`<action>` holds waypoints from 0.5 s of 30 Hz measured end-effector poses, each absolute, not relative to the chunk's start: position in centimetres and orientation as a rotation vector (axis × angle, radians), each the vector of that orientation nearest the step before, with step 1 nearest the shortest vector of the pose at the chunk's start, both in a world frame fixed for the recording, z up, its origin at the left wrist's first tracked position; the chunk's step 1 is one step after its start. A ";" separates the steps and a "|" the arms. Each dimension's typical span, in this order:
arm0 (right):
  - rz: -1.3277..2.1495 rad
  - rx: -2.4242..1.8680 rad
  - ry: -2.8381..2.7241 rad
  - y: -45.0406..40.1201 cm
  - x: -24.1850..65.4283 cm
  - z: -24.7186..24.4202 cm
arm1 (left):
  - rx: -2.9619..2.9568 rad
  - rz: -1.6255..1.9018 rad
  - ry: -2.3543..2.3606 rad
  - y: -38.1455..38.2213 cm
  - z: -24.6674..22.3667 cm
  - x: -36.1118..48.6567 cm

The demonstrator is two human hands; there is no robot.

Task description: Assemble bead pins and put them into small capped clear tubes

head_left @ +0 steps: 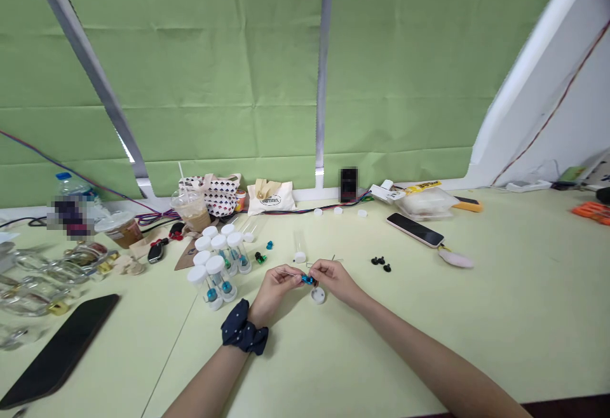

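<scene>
Both hands at the middle of the table, nearly meeting! The left hand, a navy polka-dot scrunchie round its wrist, pinches a small shiny blue part between thumb and fingers. The right hand is right there at the other end, fingertips bunched against it — whether they grip it too, I cannot tell. Just below the fingers lies a round white cap, its hollow side up. Behind the hands, a clear tube with a white cap at its near end. Over on the left, a crowd of white-capped clear tubes, upright, several with blue pieces inside — and near them a loose green part. Out right, a little group of black parts, with a smartphone lying beyond.
</scene>
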State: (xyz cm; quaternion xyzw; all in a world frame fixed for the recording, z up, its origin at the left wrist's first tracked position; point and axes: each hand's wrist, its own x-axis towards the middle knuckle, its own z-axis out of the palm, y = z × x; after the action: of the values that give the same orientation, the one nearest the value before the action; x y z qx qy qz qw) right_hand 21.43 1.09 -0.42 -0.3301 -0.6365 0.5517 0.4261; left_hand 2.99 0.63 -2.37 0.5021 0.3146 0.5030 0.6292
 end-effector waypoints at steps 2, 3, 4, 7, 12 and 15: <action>1.372 -0.832 -1.591 1.1 21.5 -0.5 | 1.147 1.157 0.722 0.6 -2.3 3.0; 1.371 -0.834 -1.591 1.2 21.5 -0.6 | 1.149 1.159 0.721 0.6 -2.3 3.0; 1.370 -0.835 -1.593 1.2 21.5 -0.6 | 1.152 1.160 0.719 0.6 -2.3 3.0; 1.366 -0.834 -1.604 1.3 21.5 -0.7 | 1.160 1.156 0.708 0.6 -2.3 3.0; 1.373 -0.826 -1.597 1.1 21.4 -0.5 | 1.156 1.160 0.727 0.8 -2.5 3.0; 1.367 -0.830 -1.595 1.1 21.3 -0.4 | 1.157 1.155 0.720 0.7 -2.6 3.0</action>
State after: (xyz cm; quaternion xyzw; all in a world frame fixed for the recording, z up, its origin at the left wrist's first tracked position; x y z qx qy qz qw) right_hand 21.34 1.09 -0.44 -0.3322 -0.6384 0.5471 0.4276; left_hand 2.97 0.74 -2.55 0.5047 0.3141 0.5038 0.6267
